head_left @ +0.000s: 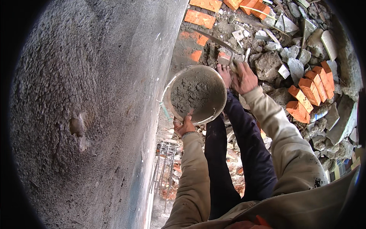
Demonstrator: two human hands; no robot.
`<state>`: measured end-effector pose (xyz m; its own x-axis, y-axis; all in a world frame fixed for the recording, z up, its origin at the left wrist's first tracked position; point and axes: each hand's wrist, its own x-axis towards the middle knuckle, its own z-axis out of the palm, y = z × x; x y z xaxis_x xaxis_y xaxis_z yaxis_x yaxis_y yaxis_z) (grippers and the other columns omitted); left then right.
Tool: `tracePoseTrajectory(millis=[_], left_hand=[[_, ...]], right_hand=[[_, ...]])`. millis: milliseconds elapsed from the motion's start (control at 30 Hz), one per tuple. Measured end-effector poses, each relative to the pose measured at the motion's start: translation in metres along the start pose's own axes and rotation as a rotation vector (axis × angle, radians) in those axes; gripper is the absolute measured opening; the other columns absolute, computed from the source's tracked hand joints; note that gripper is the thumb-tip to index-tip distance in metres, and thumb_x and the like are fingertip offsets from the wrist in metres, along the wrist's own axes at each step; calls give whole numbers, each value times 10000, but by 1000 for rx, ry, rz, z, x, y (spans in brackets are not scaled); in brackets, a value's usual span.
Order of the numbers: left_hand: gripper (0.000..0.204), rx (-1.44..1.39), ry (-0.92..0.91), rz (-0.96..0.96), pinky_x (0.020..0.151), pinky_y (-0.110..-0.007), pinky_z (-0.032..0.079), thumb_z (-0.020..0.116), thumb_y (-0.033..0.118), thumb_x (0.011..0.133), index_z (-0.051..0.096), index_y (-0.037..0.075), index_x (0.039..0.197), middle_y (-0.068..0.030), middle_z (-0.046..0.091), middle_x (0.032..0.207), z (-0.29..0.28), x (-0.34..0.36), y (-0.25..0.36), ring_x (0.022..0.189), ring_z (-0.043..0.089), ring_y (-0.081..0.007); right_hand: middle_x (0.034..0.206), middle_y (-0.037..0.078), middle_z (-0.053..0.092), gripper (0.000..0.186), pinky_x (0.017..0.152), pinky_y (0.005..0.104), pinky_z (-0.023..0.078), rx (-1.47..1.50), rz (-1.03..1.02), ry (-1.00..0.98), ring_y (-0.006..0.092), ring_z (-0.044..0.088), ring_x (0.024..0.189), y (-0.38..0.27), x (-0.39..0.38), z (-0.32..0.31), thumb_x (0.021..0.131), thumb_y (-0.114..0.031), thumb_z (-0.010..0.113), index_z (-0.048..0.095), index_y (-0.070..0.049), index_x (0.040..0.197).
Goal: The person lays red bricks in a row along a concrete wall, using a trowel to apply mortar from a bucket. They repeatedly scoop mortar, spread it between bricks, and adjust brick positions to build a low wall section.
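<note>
A pale bucket [196, 93] holds wet grey mortar [188, 89] beside the wall at centre. My left hand [182, 124] grips its near rim, thumb at the inner edge, with a wire handle and a green cord at the side. To the bucket's upper right, my right hand [246, 78] is closed on the handle of a trowel [215, 40], whose long dark blade points up-left over mortar-smeared orange bricks [199, 18]. My bare foot [223, 74] shows just beyond the bucket.
A rough grey wall [87, 95] fills the left half. Broken concrete [268, 65] and pale shards cover the right, with several tilted orange bricks [309, 91] among them. Below, at the wall's base, steel bars [163, 164] stick out over rubble.
</note>
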<state>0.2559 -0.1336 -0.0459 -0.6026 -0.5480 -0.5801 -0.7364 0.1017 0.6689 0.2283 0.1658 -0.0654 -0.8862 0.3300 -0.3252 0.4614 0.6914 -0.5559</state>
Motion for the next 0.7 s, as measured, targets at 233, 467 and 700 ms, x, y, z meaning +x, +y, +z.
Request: tracePoseTrajectory(millis=[233,467,700], left_hand=[[118,384,-105,366,771,-328,488,557,-87,655,553,-51,768,-150,563,1240,26,-36,52,956,597,-239],[210,344,-277,701,651,-265,449,525,-79,627,539,-54,835,-79,595,867,98,-55,131,763,557,-141],[246,327,-689,857,1002,-445,385,520,-87,641,307,37,641,-225,596,1214,121,-92,204,1150,540,-392]], right_hand=[[1041,194,571,566,676,457,540,-256,-44,-814,391,628,846,-4,-38,-56,827,-223,553,365,-46,1331],[881,169,599,269,591,464,511,-197,-153,-497,338,624,691,3,-78,13,867,-275,537,512,-84,1054],[842,210,588,232,639,464,500,99,-11,-556,425,599,727,43,-25,-61,818,-132,565,504,-7,1005]])
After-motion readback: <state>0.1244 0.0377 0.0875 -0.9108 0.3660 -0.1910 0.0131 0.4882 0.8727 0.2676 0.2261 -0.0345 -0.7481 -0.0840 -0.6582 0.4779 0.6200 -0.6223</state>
